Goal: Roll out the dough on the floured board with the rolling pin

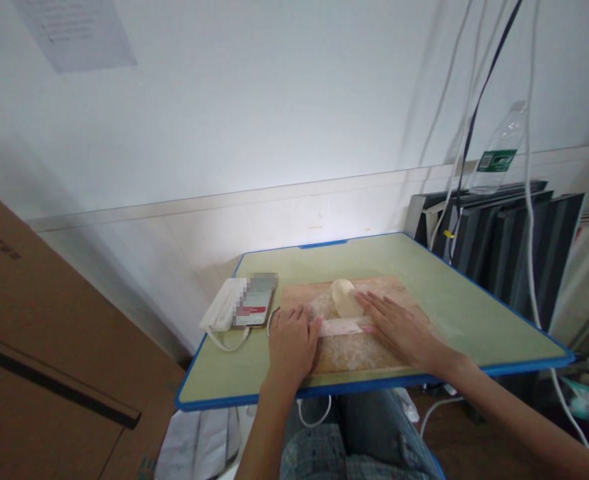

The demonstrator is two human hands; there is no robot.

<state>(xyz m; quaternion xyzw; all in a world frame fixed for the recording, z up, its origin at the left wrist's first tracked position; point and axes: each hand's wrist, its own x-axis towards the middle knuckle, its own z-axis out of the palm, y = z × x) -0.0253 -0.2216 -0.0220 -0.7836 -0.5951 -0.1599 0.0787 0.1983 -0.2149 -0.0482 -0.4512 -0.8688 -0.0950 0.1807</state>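
A flour-dusted rolling pin (pixel 341 327) lies crosswise on a wooden board (pixel 359 360). My left hand (pixel 294 340) is closed over its left end, the thumb resting along it. Over the right end lies my right hand (pixel 404 330), its thumb against the pin and its fingers reaching forward past it. The fingertips of that hand touch the right edge of a flat, pale round of dough (pixel 345 298), just beyond the pin. Both ends of the pin are hidden beneath my hands.
The board sits on a green, blue-edged table (pixel 234 373). Left of it lie a phone (pixel 257 303) and a white object (pixel 227 303) with a cable. Dark panels (pixel 504 233) carrying a plastic bottle (pixel 499 150) stand at right, near hanging cables. A large cardboard box (pixel 49 347) is at left.
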